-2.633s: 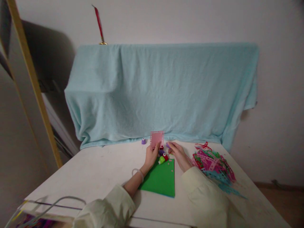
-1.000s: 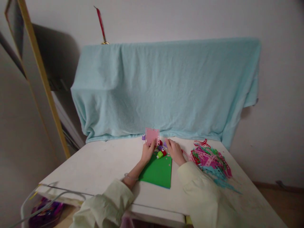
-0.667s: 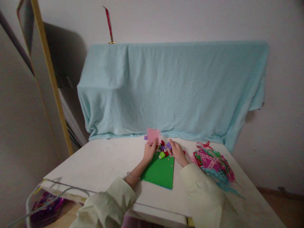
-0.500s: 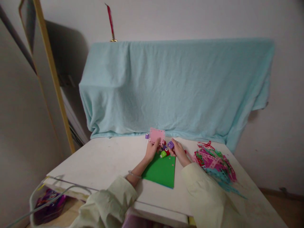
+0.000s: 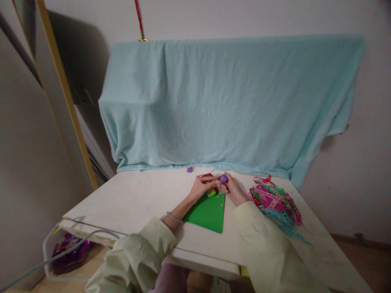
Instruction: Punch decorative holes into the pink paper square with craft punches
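My right hand point(image 5: 233, 191) is closed round a small purple craft punch point(image 5: 224, 178) above the back of the green sheets. Close on its left, my left hand point(image 5: 200, 188) has its fingertips pinched together at the punch. The pink paper seen in that hand earlier is now almost wholly hidden, with perhaps a thin edge showing. Beneath the hands, a lime-green punch point(image 5: 211, 192) and something red lie partly covered. The green sheet point(image 5: 207, 213) lies flat, with small pink punched bits point(image 5: 221, 204) near its right edge.
Another purple punch point(image 5: 189, 168) stands by the hanging light-blue cloth point(image 5: 226, 106). A tangled heap of punched paper strips point(image 5: 276, 203) lies on the right of the white table point(image 5: 137, 203). A grey cable point(image 5: 91, 235) loops past the table's left front edge.
My left hand has turned and come up to the punch in my right hand; the pink paper no longer shows flat. The view has tipped slightly downward.
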A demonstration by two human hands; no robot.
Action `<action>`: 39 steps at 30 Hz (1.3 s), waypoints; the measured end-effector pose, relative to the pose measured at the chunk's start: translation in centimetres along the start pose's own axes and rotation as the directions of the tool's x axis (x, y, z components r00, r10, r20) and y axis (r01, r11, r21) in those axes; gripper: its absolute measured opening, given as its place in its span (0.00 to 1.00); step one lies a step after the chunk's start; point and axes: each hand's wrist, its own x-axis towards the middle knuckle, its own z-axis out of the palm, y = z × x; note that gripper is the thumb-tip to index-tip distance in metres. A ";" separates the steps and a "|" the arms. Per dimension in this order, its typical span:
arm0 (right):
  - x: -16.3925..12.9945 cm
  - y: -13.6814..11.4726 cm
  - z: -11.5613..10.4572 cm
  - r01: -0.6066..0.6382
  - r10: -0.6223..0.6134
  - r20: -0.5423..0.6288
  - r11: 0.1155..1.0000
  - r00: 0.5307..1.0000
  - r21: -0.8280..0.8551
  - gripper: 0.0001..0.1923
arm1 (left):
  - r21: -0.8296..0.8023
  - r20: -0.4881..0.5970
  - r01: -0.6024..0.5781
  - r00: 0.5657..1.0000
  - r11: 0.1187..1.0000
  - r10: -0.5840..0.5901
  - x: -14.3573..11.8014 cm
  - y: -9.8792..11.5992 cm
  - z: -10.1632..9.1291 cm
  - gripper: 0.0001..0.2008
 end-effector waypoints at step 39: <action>-0.7 -4.0 -2.0 0.307 -0.470 -0.227 0.804 0.853 -0.509 0.27 | -0.029 -0.184 -0.058 0.982 0.998 0.052 0.0 -0.3 0.3 0.16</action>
